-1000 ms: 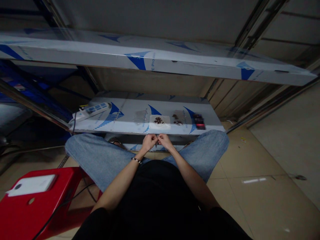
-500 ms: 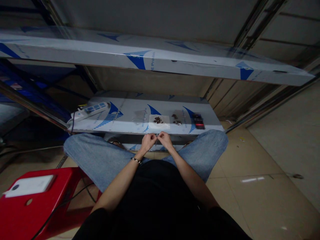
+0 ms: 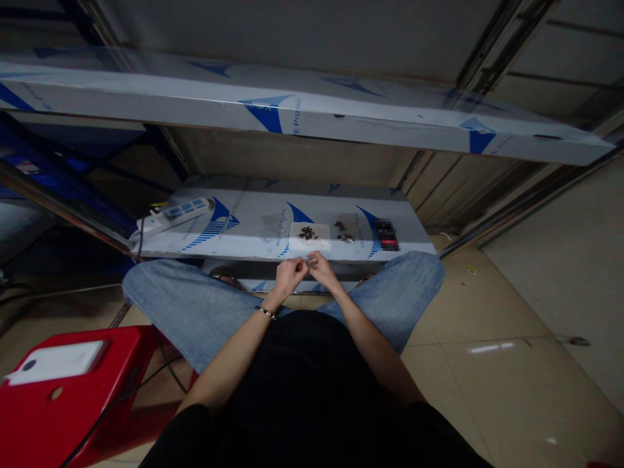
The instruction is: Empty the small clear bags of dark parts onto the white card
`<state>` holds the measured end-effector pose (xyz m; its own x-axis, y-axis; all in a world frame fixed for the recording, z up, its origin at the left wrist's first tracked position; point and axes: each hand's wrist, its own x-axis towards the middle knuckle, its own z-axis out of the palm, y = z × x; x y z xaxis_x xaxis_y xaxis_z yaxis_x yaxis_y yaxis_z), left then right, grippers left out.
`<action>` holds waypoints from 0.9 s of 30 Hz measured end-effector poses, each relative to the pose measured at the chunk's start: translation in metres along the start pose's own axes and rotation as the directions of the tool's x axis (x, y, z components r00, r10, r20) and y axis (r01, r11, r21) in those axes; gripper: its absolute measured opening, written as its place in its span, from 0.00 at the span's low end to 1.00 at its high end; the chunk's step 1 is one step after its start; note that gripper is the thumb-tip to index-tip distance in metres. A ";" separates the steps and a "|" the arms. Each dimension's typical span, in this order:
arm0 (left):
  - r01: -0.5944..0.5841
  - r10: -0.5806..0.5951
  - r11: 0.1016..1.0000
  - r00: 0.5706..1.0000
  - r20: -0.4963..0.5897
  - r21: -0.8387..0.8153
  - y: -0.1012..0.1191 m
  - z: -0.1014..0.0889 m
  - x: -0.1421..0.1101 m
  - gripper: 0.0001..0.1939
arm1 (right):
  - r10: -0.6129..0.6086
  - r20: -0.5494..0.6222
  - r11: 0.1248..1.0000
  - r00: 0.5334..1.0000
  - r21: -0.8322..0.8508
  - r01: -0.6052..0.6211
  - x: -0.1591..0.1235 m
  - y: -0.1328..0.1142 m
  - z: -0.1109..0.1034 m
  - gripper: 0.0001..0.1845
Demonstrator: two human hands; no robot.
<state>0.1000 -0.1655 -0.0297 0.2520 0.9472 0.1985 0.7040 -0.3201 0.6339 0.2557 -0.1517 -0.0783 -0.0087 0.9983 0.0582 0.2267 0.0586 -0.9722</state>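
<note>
My left hand (image 3: 291, 273) and my right hand (image 3: 320, 268) meet fingertip to fingertip just in front of the shelf's near edge, above my lap. Both have their fingers pinched together; whatever they hold is too small and dim to make out. Right behind them a white sheet (image 3: 324, 242) lies on the lower shelf, with a small heap of dark brown pieces (image 3: 308, 233) on it. To its right is a clear bag (image 3: 347, 226) with dark and shiny small parts. On its left lies another clear plastic bag (image 3: 271, 227).
The film-covered lower shelf (image 3: 244, 195) also bears a white power strip (image 3: 180, 212) and a blurred dark-and-red object (image 3: 387, 235). An upper shelf (image 3: 205, 104) spans above. At the left, a red stool (image 3: 29, 422) carries a white device (image 3: 58, 362) with a cable.
My right hand has shifted slightly up and its fingers have moved a little at the meeting point. My left hand stays nearly in place. The things on the shelf have not moved.
</note>
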 end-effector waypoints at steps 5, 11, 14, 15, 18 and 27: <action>-0.023 0.021 0.994 1.000 -0.013 -0.107 0.001 -0.004 -0.002 0.14 | 0.039 0.134 0.994 0.990 0.098 -0.052 -0.003 -0.004 0.002 0.11; 0.086 -0.157 0.834 0.984 -0.085 -0.545 -0.014 0.002 0.014 0.16 | 0.094 -0.005 0.958 0.996 0.273 -0.089 -0.001 -0.016 -0.006 0.16; 0.245 -0.302 0.637 0.952 0.055 -0.731 -0.025 0.006 0.018 0.23 | 0.070 0.011 0.924 0.997 0.377 -0.069 -0.001 -0.023 -0.010 0.20; 0.287 -0.314 0.569 0.942 0.119 -0.771 -0.028 0.007 0.019 0.25 | 0.062 0.022 0.919 0.998 0.388 -0.066 -0.001 -0.025 -0.010 0.21; 0.344 -0.280 0.442 0.930 0.237 -0.828 -0.031 0.009 0.016 0.28 | 0.046 0.064 0.932 0.997 0.355 -0.066 -0.001 -0.024 -0.011 0.24; 0.282 -0.387 0.439 0.916 0.104 -0.853 -0.028 0.003 0.014 0.28 | 0.105 -0.025 0.949 0.994 0.302 -0.093 0.001 -0.015 -0.014 0.25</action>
<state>0.0857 -0.1431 -0.0468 0.0270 0.9896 -0.1412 -0.1863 0.1438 0.9719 0.2656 -0.1511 -0.0611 0.0392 0.9985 -0.0389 -0.0788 -0.0358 -0.9963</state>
